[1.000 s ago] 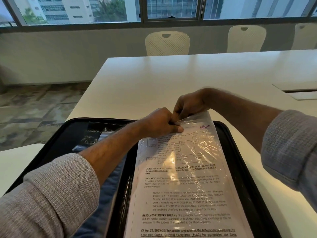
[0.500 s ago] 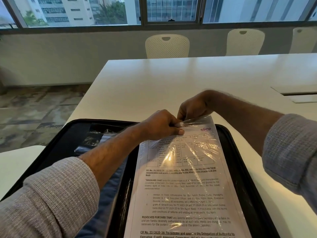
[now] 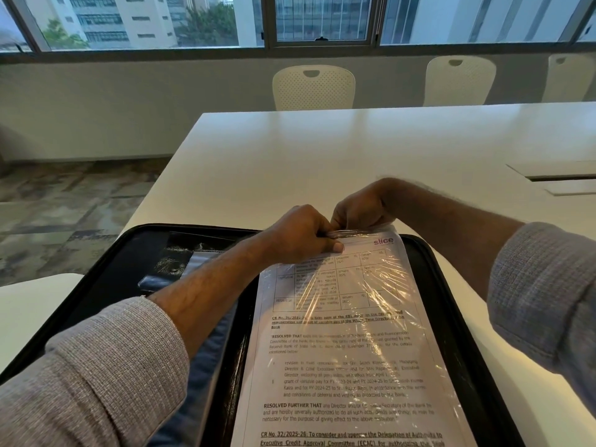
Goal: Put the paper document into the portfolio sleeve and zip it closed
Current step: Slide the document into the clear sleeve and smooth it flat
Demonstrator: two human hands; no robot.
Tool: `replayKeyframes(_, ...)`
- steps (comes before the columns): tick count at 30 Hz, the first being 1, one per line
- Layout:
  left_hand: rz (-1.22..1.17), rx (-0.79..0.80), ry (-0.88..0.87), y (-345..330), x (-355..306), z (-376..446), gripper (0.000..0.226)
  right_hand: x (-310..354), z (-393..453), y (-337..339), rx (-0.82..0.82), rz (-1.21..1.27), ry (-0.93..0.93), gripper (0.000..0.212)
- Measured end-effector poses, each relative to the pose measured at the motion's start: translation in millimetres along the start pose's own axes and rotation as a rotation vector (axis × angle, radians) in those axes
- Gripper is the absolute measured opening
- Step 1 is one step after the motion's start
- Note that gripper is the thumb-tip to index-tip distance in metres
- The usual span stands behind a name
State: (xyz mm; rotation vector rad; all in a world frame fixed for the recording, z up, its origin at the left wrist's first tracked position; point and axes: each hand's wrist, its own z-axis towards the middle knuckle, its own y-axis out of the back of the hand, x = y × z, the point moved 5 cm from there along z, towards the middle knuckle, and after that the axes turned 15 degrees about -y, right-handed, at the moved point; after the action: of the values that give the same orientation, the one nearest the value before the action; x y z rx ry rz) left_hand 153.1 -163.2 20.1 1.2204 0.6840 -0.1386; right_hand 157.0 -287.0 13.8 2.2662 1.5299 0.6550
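Fingers of left hand [image 3: 298, 232] and right hand [image 3: 358, 209] pinch the sleeve [image 3: 416, 317] top edge

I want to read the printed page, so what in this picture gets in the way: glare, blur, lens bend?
Head view: window light glares off the crinkled clear sleeve, washing out the table on the paper; lower paragraphs read fairly well. The right hand looks slightly motion-blurred; the left hand is sharper. The wide lens bows the window frame.
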Motion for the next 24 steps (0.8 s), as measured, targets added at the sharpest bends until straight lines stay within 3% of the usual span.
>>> replayKeyframes(5, -0.02, 0.014, 0.012, -1.3, 0.9, -2.1, 0.006, -3.6, -0.8, 1.8, -0.043, 0.043, 0.023, 0.013)
replayKeyframes(7, -0.01, 0.053, 0.01, -3.7, 0.9, -1.4, 0.013, -8.9, -3.5, 6.3, -0.076, 0.11, 0.037, 0.014)
replayKeyframes(10, 0.005, 0.101, 0.035, -7.3, 4.3, -0.3, 0.015, -24.7, -11.5, 15.2, -0.097, 0.29, 0.063, 0.023)
replayKeyframes(13, -0.071, 0.11, 0.071, -10.0, 7.2, -1.0, 0.022, -43.1, -24.3, 19.7, -0.164, 0.329, 0.079, 0.037)
replayKeyframes(17, -0.105, 0.106, 0.065, -8.5, 6.0, 1.8, 0.015, -60.1, -39.2, 12.4, -0.199, 0.368, 0.15, 0.049)
replayKeyframes(20, -0.121, 0.08, 0.051, -6.6, 6.8, 2.4, 0.015, -70.6, -46.4, 1.9, -0.208, 0.352, 0.189, 0.044)
replayKeyframes(24, -0.225, 0.053, 0.077, -3.6, 9.1, 1.1, 0.026, -79.9, -52.0, -6.8, -0.294, 0.429, 0.269, 0.021)
